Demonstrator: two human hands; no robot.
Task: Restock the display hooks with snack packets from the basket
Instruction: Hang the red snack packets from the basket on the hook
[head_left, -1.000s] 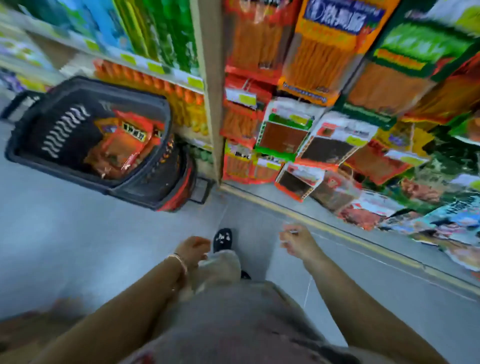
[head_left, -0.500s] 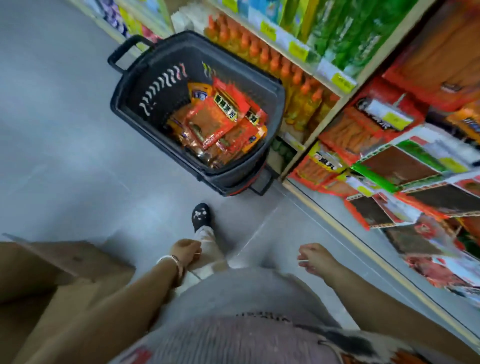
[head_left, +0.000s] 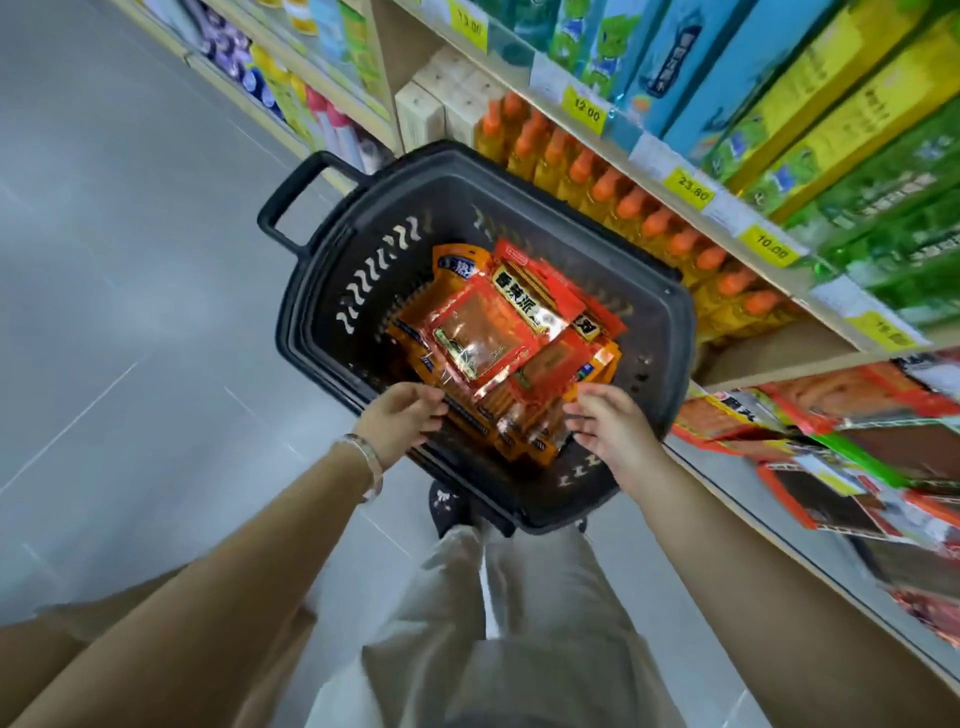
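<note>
Both hands, left (head_left: 402, 415) and right (head_left: 610, 423), fingers spread, over basket (head_left: 322, 291) packets (head_left: 488, 338).

The basket (head_left: 311, 322) is open on top. Snack packets (head_left: 498, 338) fill its middle. There is bare room along its left wall. Shelves (head_left: 779, 260) crowd the right side.
</note>
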